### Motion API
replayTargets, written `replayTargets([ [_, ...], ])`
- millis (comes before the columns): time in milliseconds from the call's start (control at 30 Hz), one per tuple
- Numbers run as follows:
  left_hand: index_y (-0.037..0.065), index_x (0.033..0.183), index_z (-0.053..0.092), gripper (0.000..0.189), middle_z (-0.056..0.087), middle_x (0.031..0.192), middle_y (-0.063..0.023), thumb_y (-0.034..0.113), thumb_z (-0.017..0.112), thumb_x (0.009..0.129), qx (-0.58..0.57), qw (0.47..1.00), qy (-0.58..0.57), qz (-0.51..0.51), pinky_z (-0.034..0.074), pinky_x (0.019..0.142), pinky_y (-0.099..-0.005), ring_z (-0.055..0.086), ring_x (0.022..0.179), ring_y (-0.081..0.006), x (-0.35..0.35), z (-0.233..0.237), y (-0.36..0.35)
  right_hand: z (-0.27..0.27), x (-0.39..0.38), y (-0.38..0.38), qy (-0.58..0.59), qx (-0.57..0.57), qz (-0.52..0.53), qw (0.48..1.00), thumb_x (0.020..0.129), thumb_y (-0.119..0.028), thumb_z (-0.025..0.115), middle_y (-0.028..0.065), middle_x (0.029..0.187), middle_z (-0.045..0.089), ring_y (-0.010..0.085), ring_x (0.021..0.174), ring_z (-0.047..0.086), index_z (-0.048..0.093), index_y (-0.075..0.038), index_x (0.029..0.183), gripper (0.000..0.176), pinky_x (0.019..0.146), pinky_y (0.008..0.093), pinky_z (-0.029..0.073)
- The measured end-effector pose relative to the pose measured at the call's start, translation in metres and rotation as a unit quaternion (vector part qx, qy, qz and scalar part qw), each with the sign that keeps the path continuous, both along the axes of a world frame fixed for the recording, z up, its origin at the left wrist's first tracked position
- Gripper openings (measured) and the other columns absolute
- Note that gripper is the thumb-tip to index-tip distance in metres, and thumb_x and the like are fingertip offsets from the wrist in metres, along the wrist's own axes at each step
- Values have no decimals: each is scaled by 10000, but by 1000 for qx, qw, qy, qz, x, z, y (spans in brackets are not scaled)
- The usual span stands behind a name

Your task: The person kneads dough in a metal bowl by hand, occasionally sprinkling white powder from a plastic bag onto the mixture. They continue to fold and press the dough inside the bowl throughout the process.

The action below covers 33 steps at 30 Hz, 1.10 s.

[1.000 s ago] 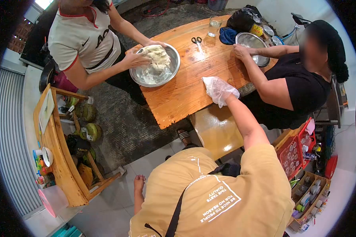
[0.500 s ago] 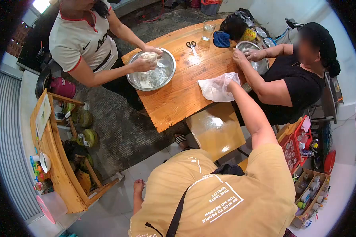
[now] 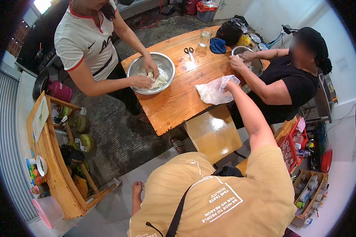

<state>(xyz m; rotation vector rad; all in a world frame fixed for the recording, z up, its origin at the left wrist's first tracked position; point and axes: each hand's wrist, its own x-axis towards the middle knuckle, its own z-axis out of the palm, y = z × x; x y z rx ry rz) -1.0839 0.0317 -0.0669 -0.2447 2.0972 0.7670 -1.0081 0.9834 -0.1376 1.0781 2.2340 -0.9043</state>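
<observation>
My right arm stretches across to a thin white plastic bag (image 3: 211,93) on the wooden table (image 3: 166,112). At the mouth of the bag is my right hand (image 3: 228,87), its fingers hidden by the plastic. Low beside my tan shirt hangs my left hand (image 3: 137,188), fingers curled, away from the table. Across from me, a person in a white shirt (image 3: 85,51) works pale dough (image 3: 159,81) in a steel bowl (image 3: 171,65) with both hands. At the right, a person in black (image 3: 283,87) has both hands at another metal bowl (image 3: 259,68).
Scissors (image 3: 190,55), a glass of water (image 3: 205,37), a blue cloth item (image 3: 218,45) and a black plastic bag (image 3: 229,32) are on the table. A wooden stool (image 3: 213,132) stands before me. Wooden shelving (image 3: 59,170) is at left; red crates (image 3: 294,144) are at right.
The white-shirted person's hands, with the dough, have gone from above the steel bowl down into it. My right hand stays at the plastic bag. The view has shifted slightly.
</observation>
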Motion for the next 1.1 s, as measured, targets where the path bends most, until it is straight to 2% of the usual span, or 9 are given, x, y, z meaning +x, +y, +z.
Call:
replayTargets([
  [167,56,1090,608,249,713,945,-62,294,550,1048,8,1000,-5,-1,516,600,-333,679,740,-162,-9,-4,-5,112,31,-30,-31,29,92,995,868,-257,690,95,970,748,249,840,684,754,-74,940,207,769,422,559],
  [233,55,1087,604,245,703,935,-57,290,548,1048,6,1000,7,-25,504,578,-324,674,737,-162,-9,-7,-5,122,36,-28,132,-270,-255,919,884,-242,669,91,1029,746,276,885,689,727,-73,1059,250,804,443,561],
  [267,55,1087,604,245,703,935,-57,290,548,1048,7,1000,7,-28,504,578,-324,674,737,-162,-9,-8,-5,125,38,-28,132,-268,-257,919,884,-242,669,91,1029,746,276,885,689,727,-73,1059,250,804,443,561],
  [367,60,1096,604,236,704,952,-57,284,551,1047,18,1000,-20,-3,499,559,-317,676,748,-160,-10,-37,-13,223,27,-101,88,-167,-236,953,974,-262,598,55,886,652,207,774,586,678,-147,961,141,685,366,492],
  [433,64,1101,605,231,704,958,-57,282,553,1046,60,995,-54,55,500,557,-319,677,756,-162,-8,-89,-33,282,22,-147,178,-272,-335,884,1003,-248,543,25,812,608,185,738,570,667,-164,929,167,617,339,467],
  [533,71,1109,605,227,705,951,-56,284,560,1042,5,998,-31,-58,501,557,-321,680,749,-166,-22,-32,-3,299,21,-157,185,-236,-322,898,1021,-241,494,3,791,609,155,697,568,664,-150,936,211,561,305,441],
  [633,76,1093,611,222,703,937,-52,287,563,1041,56,996,-59,24,498,555,-317,680,735,-169,-29,-95,-22,315,36,-159,212,-281,-311,883,1024,-209,466,-5,781,616,130,634,561,659,-127,948,223,511,275,418],
  [767,80,1070,618,219,703,928,-48,292,570,1038,40,995,21,-94,499,554,-316,686,738,-167,-45,-26,10,361,60,-192,257,-304,-351,848,1042,-214,458,-5,742,602,124,599,553,631,-122,966,211,516,293,452],
  [1100,81,1055,629,213,686,897,-35,280,557,1037,49,967,30,-248,507,596,-335,673,748,-153,-68,-21,9,364,164,-298,532,-514,-468,484,1012,-165,420,37,717,495,150,610,490,520,-77,840,217,517,257,419],
])
